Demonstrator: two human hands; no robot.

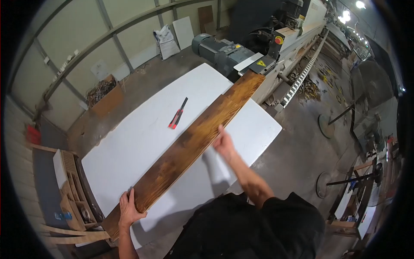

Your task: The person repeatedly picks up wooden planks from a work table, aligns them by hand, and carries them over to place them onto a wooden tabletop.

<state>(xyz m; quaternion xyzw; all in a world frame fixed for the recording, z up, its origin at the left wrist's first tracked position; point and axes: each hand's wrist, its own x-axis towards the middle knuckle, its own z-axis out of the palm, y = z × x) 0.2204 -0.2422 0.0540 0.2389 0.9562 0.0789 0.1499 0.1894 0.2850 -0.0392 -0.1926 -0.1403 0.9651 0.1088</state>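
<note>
I see the left hand (128, 210) spread across a wooden plank (185, 146) near its left end, holding it with fingers over the top and thumb at the near edge. The right hand (225, 143) is half curled at that edge, about midway along; its fingers are too hidden for me to tell whether it grips. A metal machine (269, 56) with a rounded grey motor (211, 45) stands at the plank's far end, blocking that side. Before it spreads the smooth white worktop (129, 138), one side bowed. The plank crosses it slantwise: long, flat, glossy brown, strongly grained, with darker patches. On the floor beyond I make out a cardboard box (108, 102) of dark scraps and a white sack (166, 44). A slim red-and-black utility knife (175, 119) lies on the worktop near the plank.
</note>
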